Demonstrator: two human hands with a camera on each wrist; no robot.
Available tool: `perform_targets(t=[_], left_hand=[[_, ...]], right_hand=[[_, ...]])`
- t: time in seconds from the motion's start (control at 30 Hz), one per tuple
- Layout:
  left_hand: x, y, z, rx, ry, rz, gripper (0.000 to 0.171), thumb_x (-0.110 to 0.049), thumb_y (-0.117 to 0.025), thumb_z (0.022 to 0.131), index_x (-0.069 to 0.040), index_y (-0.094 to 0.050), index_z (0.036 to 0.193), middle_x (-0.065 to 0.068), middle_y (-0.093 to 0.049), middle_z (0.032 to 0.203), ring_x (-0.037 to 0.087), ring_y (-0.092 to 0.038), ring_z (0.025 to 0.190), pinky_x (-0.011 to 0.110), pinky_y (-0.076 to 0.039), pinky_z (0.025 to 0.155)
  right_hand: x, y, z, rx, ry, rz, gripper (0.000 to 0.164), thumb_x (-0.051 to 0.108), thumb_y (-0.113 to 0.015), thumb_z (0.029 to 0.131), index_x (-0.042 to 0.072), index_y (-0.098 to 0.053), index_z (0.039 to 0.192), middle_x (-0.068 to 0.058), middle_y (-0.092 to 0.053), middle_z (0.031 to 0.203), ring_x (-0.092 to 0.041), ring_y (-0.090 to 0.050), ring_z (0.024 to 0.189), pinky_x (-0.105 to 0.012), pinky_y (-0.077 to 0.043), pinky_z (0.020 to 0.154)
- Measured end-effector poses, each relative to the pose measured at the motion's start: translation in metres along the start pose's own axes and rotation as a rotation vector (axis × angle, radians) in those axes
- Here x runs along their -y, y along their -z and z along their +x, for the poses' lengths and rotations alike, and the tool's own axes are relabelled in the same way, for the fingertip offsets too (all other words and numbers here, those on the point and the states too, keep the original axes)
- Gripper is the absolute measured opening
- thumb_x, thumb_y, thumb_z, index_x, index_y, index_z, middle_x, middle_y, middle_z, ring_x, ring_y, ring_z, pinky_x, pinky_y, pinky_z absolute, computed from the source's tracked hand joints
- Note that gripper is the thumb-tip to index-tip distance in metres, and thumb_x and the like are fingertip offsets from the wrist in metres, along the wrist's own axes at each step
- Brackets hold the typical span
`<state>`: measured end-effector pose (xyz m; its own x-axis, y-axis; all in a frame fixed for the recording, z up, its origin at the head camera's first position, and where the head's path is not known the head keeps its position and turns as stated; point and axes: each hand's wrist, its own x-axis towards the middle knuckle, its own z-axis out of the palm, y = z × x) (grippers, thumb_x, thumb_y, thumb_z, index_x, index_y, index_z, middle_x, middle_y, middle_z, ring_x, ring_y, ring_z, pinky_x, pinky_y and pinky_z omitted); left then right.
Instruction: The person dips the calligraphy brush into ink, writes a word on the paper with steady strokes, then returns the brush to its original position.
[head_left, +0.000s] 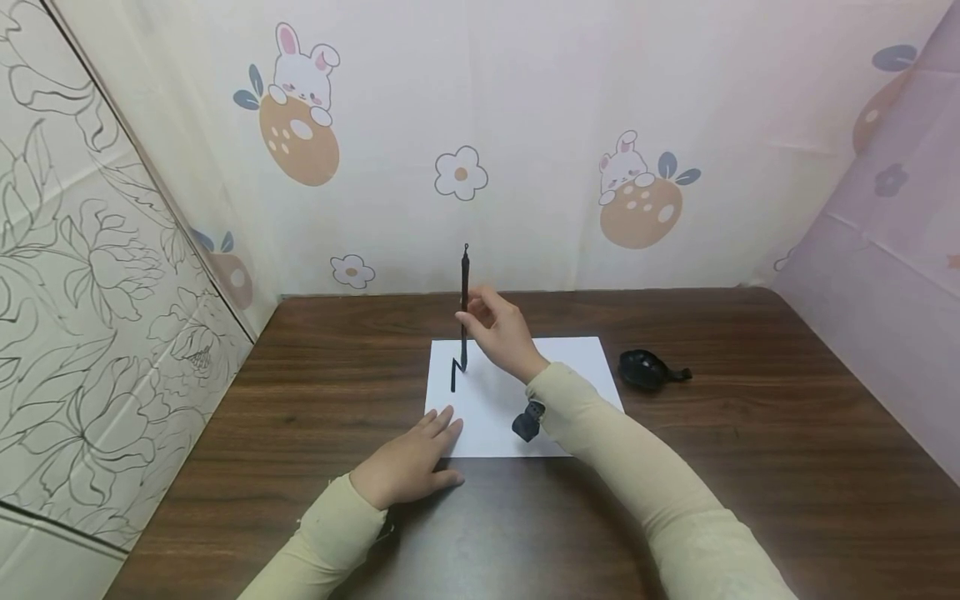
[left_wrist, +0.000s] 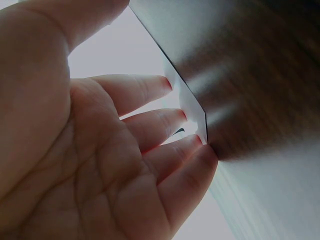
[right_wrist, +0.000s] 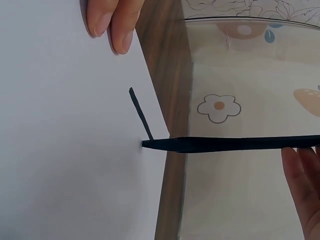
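Note:
A dark writing brush [head_left: 465, 279] stands nearly upright in my right hand [head_left: 501, 327], pinched between thumb and fingers partway up its handle. Its black tip touches a white sheet of paper [head_left: 495, 408] near the upper left corner. On the sheet runs a black stroke [head_left: 453, 377], with a short slanting line leading from its top to the brush tip. My left hand [head_left: 420, 457] rests on the paper's lower left edge, fingers spread and fairly straight. In the left wrist view the fingertips [left_wrist: 177, 114] lie along the sheet's edge.
A black leaf-shaped ink dish [head_left: 643, 369] with a short handle lies on the brown wooden table [head_left: 330, 375], right of the paper. A curtain [head_left: 532, 100] printed with rabbits and flowers hangs behind the table. Black camera gear [head_left: 529, 422] is strapped to the right wrist.

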<state>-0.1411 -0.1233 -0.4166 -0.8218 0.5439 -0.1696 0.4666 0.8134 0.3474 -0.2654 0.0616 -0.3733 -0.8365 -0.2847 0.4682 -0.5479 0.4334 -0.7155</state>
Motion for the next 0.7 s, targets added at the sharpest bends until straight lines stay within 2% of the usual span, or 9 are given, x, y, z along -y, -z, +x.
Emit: perform_targets(t=[0.7], left_hand=[[0.0014,-0.0004,-0.0007,-0.005,-0.011,0.004,0.073,-0.038,-0.067,0.091,-0.003,-0.039,0.149,0.017,-0.029,0.160,0.039,-0.027,0.147,0.051,-0.032,0.116]], right_hand=[[0.0001,0.0096,-0.0041,0.035,-0.006,0.039,0.028,0.019,-0.065,0.095,0.014,-0.058,0.121,-0.007,-0.065,0.098,-0.018,-0.063,0.083,-0.031,-0.057,0.071]])
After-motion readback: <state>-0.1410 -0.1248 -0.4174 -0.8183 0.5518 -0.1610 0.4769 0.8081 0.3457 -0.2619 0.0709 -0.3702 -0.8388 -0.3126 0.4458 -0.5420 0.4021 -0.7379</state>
